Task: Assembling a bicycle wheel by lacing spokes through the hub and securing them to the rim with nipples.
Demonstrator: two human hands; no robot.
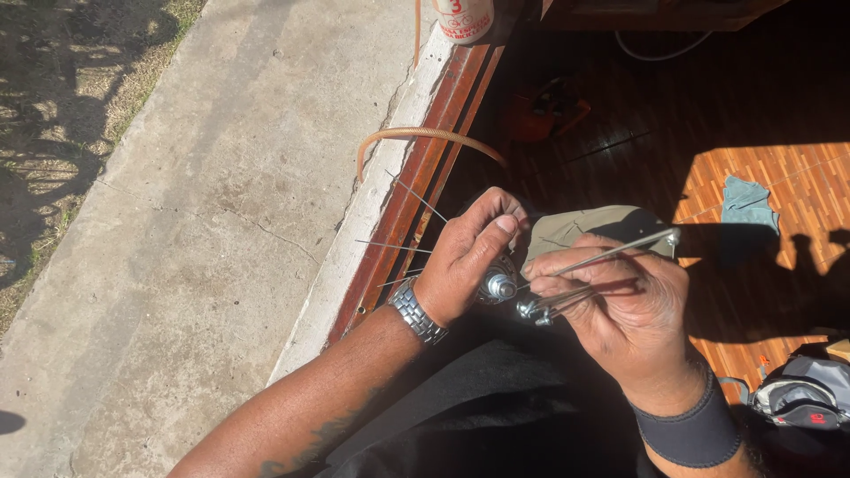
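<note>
My left hand (469, 252) wraps around a metal wheel hub (498, 283), with thin spokes (416, 199) sticking out past it to the left. A metal watch sits on that wrist. My right hand (629, 305) pinches a bundle of silver spokes (611, 255), their bent heads (531, 310) close to the hub and their far ends pointing up to the right. A dark band circles the right wrist. The hands nearly touch above my lap.
A concrete slab (221, 221) fills the left, grass beyond it. A red step edge (416, 195) runs diagonally. An orange hose (425, 135), a white can (462, 19), a blue rag (748, 202) and a grey bag (801, 398) lie on the wooden floor.
</note>
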